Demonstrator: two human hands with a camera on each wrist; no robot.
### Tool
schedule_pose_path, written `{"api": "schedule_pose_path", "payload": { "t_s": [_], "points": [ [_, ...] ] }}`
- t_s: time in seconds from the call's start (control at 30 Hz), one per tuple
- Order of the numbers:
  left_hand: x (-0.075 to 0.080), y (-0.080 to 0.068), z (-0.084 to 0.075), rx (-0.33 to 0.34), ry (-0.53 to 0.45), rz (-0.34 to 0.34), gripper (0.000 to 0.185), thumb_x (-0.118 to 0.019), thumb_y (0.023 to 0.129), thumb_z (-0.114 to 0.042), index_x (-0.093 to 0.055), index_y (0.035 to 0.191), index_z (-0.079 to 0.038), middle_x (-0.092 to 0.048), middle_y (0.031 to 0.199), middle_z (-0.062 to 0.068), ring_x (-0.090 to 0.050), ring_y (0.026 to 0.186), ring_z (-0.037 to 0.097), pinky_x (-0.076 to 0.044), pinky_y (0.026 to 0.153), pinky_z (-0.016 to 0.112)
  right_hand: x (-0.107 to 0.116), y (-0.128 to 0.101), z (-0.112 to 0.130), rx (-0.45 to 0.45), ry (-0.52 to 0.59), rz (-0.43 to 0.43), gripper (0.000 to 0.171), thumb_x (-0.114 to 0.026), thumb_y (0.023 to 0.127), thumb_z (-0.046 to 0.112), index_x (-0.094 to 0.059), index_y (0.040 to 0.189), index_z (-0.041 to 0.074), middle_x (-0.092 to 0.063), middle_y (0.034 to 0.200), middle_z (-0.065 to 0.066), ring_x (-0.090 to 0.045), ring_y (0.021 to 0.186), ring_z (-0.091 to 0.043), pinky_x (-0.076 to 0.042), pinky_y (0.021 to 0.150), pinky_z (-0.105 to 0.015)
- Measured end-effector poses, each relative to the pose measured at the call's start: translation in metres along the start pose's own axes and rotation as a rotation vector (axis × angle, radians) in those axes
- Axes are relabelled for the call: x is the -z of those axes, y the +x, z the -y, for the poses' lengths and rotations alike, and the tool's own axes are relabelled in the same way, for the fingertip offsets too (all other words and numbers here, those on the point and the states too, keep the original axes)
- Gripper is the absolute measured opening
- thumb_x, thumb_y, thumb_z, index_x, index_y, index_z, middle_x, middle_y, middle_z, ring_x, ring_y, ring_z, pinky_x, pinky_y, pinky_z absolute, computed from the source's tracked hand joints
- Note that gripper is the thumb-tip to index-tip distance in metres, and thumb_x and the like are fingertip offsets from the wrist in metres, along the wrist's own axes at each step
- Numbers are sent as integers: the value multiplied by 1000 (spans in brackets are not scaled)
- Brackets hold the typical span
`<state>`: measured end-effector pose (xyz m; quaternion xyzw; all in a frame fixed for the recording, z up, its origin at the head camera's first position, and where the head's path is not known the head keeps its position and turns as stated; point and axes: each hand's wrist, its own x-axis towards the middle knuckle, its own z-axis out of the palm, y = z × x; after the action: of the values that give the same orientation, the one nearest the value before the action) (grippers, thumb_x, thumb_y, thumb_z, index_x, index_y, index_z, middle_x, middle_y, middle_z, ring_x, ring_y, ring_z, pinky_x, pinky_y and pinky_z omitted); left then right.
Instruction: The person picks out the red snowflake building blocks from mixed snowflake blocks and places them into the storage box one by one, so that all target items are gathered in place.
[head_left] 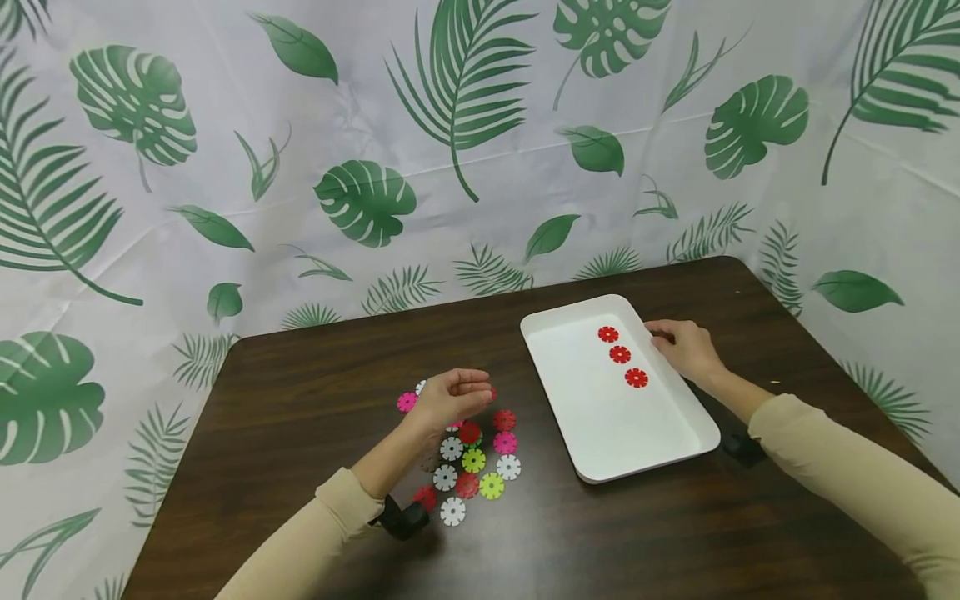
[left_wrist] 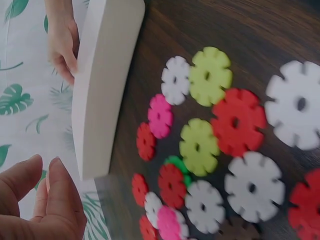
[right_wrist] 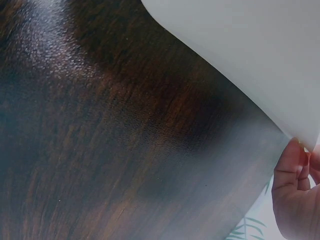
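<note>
My left hand (head_left: pixel 450 402) hovers above the far side of a group of notched plastic discs. In the left wrist view its thumb and fingertips (left_wrist: pixel 57 172) stand slightly apart with nothing between them. My right hand (head_left: pixel 688 350) pinches the right rim of a white tray (head_left: pixel 592 417) between thumb and fingers. Inside that tray three red discs lie in a slanting row, the middle one (head_left: pixel 619 354) close to its neighbours. The loose discs include a white disc (head_left: pixel 453 512), a yellow disc (head_left: pixel 491 486), a pink disc (head_left: pixel 505 442) and a red disc (head_left: pixel 504 420). My left hand and forearm hide part of the group.
Everything stands on a dark wood-grain table (head_left: pixel 300 417). Behind it hangs a white cloth (head_left: pixel 285 150) with green leaf prints. The tray sits right of the loose discs, with a strip of table between. Several discs overlap, among them a green disc (left_wrist: pixel 176 162) under a red one.
</note>
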<state>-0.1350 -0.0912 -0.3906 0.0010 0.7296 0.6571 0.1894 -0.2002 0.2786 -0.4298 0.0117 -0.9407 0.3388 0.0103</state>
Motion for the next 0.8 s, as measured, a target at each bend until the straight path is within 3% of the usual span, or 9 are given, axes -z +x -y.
{"api": "schedule_pose_path", "payload": {
  "t_s": [0.13,0.43,0.8],
  "points": [
    [10,-5,6,11,24,-24,40,-63,88,-3,-52,125,7,-61,116,23,-63,103,32,-48,92,44,1,0,1,5,-5,-2,34,-54,93,4,-54,125,-7,-56,118,-33,-60,80,-34,-57,68,-40],
    [29,-23,24,31,28,-35,42,-64,88,-6,-51,124,10,-61,112,21,-62,87,10,-53,85,33,1,-1,3,5,0,0,34,-55,93,3,-54,125,-7,-56,119,-33,-61,81,-36,-57,69,-42],
    [43,-55,48,83,49,-100,39,-66,86,-4,-53,119,12,-63,109,24,-63,83,10,-55,76,25,0,-1,2,-1,-13,4,34,-54,94,4,-54,126,-7,-54,122,-33,-60,88,-39,-55,75,-47]
  ]
}}
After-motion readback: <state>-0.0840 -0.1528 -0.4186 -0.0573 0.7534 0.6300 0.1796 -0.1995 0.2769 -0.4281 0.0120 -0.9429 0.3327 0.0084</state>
